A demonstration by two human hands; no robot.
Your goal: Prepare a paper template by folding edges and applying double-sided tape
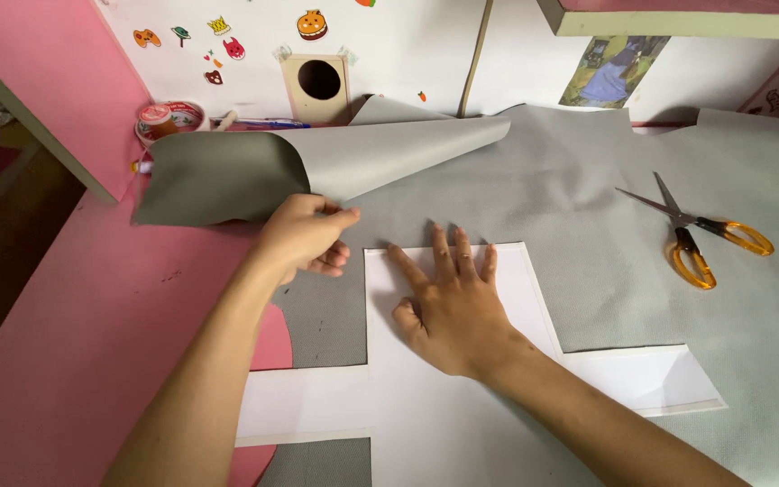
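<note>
L hand [304, 236] pinches the edge of the grey fabric sheet [588, 234], fingers clamped on it, w/ the flap lifted and curled back toward the wall. R hand [453, 302] lies flat, fingers spread apart, pressing the white paper template [462, 415]; it grips nothing. Template sits on top of the fabric, just right of the L hand. Orange-handled scissors [696, 236] lie on the fabric well right of the template, blades apart. Tape roll [169, 117] and a small wooden box w/ round hole [317, 86] sit beyond the template by the wall, behind the curled flap. Pink desk [74, 343] shows left of the template.
</note>
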